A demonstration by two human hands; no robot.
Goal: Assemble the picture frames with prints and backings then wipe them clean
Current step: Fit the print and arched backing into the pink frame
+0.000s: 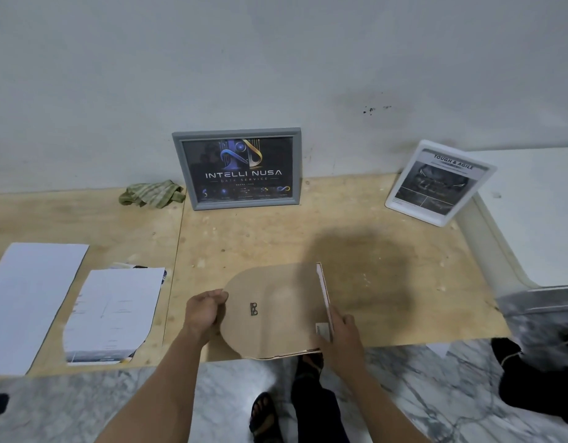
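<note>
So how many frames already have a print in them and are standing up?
2: the grey frame leans on the wall at centre, beside the green cloth; the white frame stands tilted at the right. Nothing suggests others hidden.

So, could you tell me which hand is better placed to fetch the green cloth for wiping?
Probably the left hand: the green cloth lies at the far left by the grey frame, while the right hand sits across the brown backing.

Your right hand (340,334) covers the brown backing board's (276,311) near corner. The small print on the white-framed sheet (441,183) is unreadable, and the plastic-wrapped bundle (545,318) at right is blurred.
</note>
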